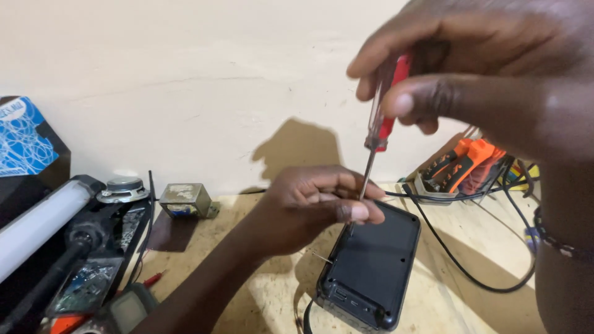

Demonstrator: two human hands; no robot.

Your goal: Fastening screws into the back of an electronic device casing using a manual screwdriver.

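The right hand [489, 68] is raised near the camera, its fingers [402, 102] closed around the red and clear plastic handle of a slim screwdriver [378, 133]. The tool points almost straight down with a slight tilt, and its thin metal shaft runs down to the top edge of a black rounded-rectangle plastic device case [374, 266], where the tip is hidden behind the left hand.

The left hand [309, 207] comes in from the lower left and rests at the upper left corner of the case. Its thumb and forefinger [359, 213] are pinched shut around the lower shaft. The case lies flat on the pale wooden table [433, 303], back side up, with small ports on its near edge and a thin metal pin sticking out at its left side.

A black cable [458, 263] loops across the table to the right of the case. Behind it, by the cream wall [185, 80], lie orange-handled tools [464, 164]. Further left stand a small metal transformer block [185, 199] and a round silver speaker [124, 188]. At the far left are a white tube [37, 226], a green circuit board [86, 284] and a blue patterned box [25, 139].
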